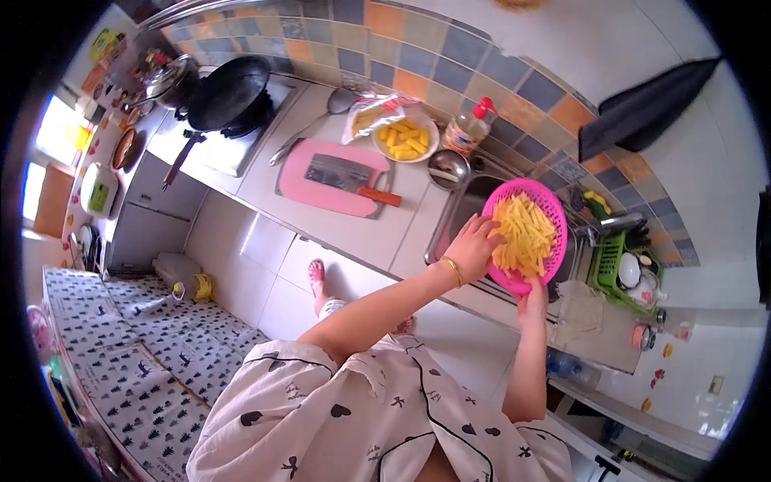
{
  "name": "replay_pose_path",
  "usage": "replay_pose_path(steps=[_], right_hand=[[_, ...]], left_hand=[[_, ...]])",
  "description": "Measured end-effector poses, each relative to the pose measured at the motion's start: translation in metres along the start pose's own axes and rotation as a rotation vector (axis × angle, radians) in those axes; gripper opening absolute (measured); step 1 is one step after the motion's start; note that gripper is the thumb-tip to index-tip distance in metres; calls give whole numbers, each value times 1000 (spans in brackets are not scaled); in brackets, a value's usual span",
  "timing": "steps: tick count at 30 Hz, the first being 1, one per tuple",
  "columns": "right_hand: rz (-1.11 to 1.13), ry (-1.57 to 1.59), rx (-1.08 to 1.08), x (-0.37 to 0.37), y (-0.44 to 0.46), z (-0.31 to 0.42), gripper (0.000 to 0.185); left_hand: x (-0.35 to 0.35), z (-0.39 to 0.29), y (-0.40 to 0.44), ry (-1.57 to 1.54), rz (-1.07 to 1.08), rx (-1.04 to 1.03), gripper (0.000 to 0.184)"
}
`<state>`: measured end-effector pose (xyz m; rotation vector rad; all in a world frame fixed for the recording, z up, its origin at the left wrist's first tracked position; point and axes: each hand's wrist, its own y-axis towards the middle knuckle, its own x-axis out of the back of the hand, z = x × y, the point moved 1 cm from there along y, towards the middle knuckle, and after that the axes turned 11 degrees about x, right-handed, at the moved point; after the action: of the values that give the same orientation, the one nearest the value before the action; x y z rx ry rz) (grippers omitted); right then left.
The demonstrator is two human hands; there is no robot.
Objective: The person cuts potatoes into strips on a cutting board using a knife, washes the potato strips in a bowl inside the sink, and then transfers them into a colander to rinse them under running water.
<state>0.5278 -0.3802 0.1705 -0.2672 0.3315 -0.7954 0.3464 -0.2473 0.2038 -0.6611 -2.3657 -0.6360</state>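
A bright pink plastic colander (561,215) full of pale yellow potato strips (524,233) is tilted above the sink. My right hand (532,301) grips its near rim from below, with the thumb on the inside. Reaching in from the left side, my left hand (472,247) wears a gold bracelet, and its slightly bent fingers lie against the strips. Its fingertips are partly hidden among them, and I see nothing clearly held. Below the colander, part of the metal sink (463,210) shows.
Left of the sink, a cleaver (337,173) lies on a pink cutting board (293,185). Behind are a plate of yellow pieces (405,138), a metal bowl (448,169) and a red-topped bottle (467,128). A black wok (229,92) sits on the stove. A green dish rack (614,261) stands right.
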Motion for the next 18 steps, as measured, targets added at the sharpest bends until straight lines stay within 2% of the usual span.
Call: replay_pose_path(steps=[4, 8, 12, 18], right_hand=[[256, 63, 31, -145, -31, 50, 39], [487, 60, -28, -279, -13, 36, 40], [652, 64, -47, -443, -18, 11, 39], [795, 24, -209, -643, -23, -51, 41]], left_hand=[[106, 33, 15, -80, -199, 15, 33], [236, 94, 16, -19, -376, 47, 28], [361, 175, 9, 58, -455, 89, 27], [491, 306, -9, 199, -556, 236, 23]])
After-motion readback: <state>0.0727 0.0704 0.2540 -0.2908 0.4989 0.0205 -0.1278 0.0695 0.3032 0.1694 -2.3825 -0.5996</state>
